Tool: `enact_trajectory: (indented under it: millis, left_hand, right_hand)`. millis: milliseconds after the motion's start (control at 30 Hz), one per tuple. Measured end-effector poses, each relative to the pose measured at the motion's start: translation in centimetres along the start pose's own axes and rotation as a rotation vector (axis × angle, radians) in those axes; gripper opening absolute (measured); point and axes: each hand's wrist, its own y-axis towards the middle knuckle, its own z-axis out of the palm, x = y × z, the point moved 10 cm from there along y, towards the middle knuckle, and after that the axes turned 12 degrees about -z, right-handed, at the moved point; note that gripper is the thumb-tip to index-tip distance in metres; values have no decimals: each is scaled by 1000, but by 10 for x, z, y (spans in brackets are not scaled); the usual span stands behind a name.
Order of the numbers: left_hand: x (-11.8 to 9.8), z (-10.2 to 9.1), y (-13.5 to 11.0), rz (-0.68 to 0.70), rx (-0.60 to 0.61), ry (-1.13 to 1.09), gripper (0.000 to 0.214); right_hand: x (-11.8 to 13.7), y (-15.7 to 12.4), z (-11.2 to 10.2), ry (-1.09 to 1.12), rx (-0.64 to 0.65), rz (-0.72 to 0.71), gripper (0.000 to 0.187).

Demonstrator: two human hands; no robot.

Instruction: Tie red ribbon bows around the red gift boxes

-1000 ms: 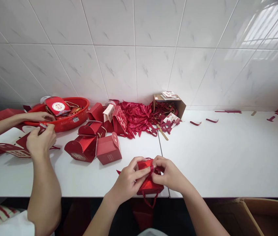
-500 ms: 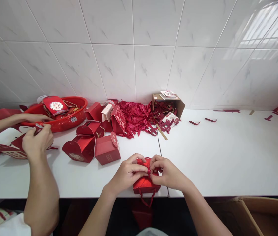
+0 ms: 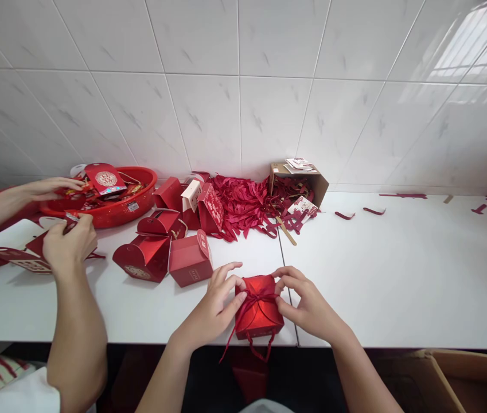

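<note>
A small red gift box (image 3: 259, 310) with a dark red ribbon tied over its top sits at the near edge of the white table (image 3: 398, 275). My left hand (image 3: 217, 307) grips its left side, thumb and fingers curled against it. My right hand (image 3: 306, 304) holds the right side, its fingertips pinching at the top corner. Ribbon ends hang down over the table edge below the box.
Several folded red boxes (image 3: 170, 252) lie to the left. A heap of red ribbons (image 3: 243, 203) and a tipped cardboard box (image 3: 301, 180) sit by the tiled wall. Another person's hands (image 3: 69, 244) work at the left near a red basket (image 3: 114, 209). A cardboard carton (image 3: 454, 378) stands below right.
My fingers have left the knot in the middle and spread out to the box's two sides. The box has turned so its tied top faces up. The other person's far hand has lifted over the basket.
</note>
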Motion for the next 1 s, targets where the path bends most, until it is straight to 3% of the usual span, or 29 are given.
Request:
enact_trajectory:
  millis: [100,233,400,633,733,1000]
  left_hand:
    - [0,7,3,-6,42,-101,18]
    - [5,3,3,1,72,-196,25]
    - [11,-12,1,-16,-41,-116,22]
    - [16,-13,-1,-21,-91,19,25]
    - [14,-14,-3,37,-117,13,25]
    - [18,-29,-8,82,-305,295,23]
  right_hand:
    - [0,-1,3,-26,-1,-17,11]
    - [-1,-3,-5,-134,-51,-36,13]
    - [5,-5,-9,-188,-136,-92,14]
    - [11,-8,-13,-361,-196,-151,17]
    - [16,-9,-16,-393,-230,-187,18]
    - [15,-13,-23,-463,-287,-222,18]
